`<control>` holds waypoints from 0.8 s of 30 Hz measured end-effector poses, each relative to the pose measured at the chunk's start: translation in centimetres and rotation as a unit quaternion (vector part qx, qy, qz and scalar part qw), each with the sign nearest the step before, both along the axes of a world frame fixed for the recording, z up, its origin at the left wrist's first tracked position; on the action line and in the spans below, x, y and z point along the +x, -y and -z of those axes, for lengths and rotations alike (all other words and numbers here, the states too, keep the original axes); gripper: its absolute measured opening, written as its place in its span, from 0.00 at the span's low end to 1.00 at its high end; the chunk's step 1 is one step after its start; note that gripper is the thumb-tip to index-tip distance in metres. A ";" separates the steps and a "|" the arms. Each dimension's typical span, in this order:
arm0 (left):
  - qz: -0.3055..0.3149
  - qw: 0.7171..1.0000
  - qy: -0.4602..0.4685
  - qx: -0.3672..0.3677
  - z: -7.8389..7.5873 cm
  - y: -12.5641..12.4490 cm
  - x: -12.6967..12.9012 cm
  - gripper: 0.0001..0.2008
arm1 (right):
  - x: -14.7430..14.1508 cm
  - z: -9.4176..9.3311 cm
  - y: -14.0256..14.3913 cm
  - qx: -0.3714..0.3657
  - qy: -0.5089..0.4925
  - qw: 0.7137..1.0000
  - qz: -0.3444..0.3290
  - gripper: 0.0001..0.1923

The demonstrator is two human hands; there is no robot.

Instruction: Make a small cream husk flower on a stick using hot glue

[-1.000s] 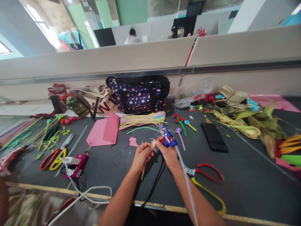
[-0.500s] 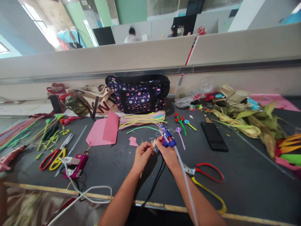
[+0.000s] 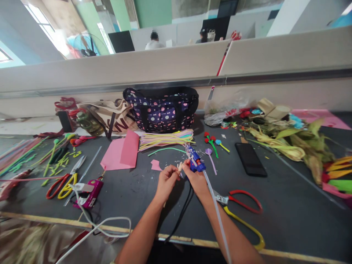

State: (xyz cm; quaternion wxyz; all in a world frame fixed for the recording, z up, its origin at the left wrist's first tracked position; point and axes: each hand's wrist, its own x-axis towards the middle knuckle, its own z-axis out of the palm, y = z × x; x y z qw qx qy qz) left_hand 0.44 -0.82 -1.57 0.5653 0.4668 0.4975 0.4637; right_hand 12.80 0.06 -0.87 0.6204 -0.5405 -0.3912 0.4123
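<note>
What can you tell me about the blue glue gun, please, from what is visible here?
The glue gun is small, blue and plastic-looking, with orange-red detail on its side. The right hand grips it over the dark table, nozzle turned toward the small pale piece pinched in the left hand. A translucent glue stick juts out of its back along the forearm, and a black cord hangs below toward the table edge.
</note>
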 end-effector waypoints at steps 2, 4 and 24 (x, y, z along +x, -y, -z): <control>0.003 1.000 0.007 -0.003 -0.1 0.0 0.0 0.12 | 0.1 0.4 0.0 0.000 -0.007 1.000 0.000 0.16; 0.006 1.000 0.009 -0.001 -0.1 0.0 0.0 0.14 | 0.3 0.8 -0.1 -0.003 -0.015 1.000 0.007 0.17; -0.135 0.976 0.171 0.001 -0.9 -1.0 -2.3 0.16 | 1.0 1.1 0.3 -0.016 -0.081 0.995 -0.063 0.17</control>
